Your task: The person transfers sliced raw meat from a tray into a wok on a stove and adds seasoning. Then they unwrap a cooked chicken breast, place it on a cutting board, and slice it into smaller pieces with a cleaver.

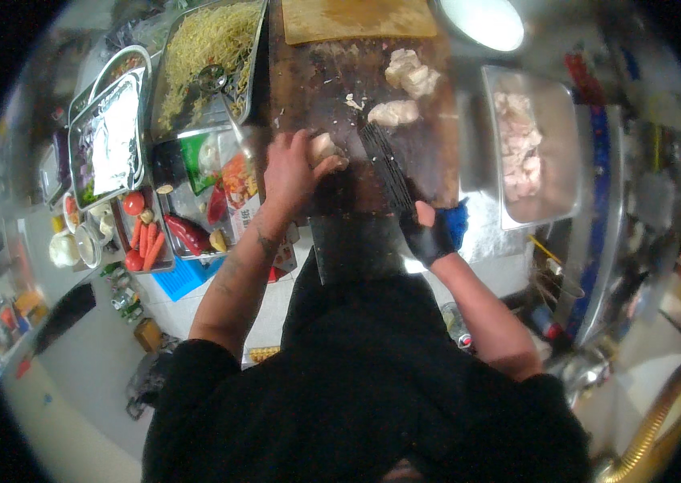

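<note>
My bare left hand is closed round a pale piece of meat on the dark wooden cutting board. In a black glove, my right hand grips a long black knife-like tool. Its ridged dark length points away from me across the board, just right of the meat under my left hand. Beyond its tip lies another pale chunk of meat, with a larger cluster of meat farther back. Small scraps are scattered near the middle of the board.
Right of the board stands a steel tray holding pale meat. Back left, a ladle rests in a tray of yellow noodle-like strands. Trays with carrots, tomatoes and red peppers sit left. A white bowl is at the back.
</note>
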Motion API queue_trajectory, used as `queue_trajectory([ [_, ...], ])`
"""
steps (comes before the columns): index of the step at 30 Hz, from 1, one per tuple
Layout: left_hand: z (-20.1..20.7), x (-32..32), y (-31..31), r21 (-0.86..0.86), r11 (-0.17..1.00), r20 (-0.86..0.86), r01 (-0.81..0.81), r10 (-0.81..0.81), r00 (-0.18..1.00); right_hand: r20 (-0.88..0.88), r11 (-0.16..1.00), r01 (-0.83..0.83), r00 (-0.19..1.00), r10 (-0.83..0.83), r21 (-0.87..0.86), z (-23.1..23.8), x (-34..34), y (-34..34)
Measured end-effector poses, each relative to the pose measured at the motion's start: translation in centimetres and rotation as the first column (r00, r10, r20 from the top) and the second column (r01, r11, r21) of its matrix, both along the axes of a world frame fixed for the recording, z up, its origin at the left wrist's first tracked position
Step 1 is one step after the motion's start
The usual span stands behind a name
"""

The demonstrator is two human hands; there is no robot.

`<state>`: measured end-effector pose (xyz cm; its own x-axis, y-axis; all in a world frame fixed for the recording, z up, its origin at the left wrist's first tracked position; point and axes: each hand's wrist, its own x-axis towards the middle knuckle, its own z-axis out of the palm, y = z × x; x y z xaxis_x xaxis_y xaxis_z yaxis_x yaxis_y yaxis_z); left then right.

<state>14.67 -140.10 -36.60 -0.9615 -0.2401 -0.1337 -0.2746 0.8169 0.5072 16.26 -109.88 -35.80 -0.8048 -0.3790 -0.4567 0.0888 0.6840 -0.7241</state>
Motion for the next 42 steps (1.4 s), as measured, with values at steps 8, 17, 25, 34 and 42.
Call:
queue_trajectory([
  [8,-2.1,-0.6,-2.0,0.213,0.950,-0.281,0.228,-0.164,0.946,-0.136,0.980,-0.023,0.991,-0.004,-0.198,3.6,-1.7,-3.9],
  [17,-2.4,-1.2,-2.3,0.428,0.884,-0.189,0.189,-0.117,0.975,-0.246,0.967,-0.090,0.969,0.030,-0.237,8.2,-3.1,-7.8],
  [25,-3.2,-1.2,-2.2,0.419,0.893,-0.180,0.166,-0.098,0.979,-0.123,0.981,-0.085,0.990,0.064,-0.175,6.9,-3.4,-8.6],
  [34,-3.4,-0.7,-1.6,0.457,0.886,-0.185,0.081,0.005,0.983,-0.092,0.983,-0.028,0.996,0.011,-0.184,-1.4,-5.1,-11.4],
  [42,-3.8,-0.5,-1.6,0.474,0.878,-0.176,0.072,0.014,0.984,-0.378,0.971,-0.170,0.921,0.095,-0.171,1.2,-4.8,-10.4],
])
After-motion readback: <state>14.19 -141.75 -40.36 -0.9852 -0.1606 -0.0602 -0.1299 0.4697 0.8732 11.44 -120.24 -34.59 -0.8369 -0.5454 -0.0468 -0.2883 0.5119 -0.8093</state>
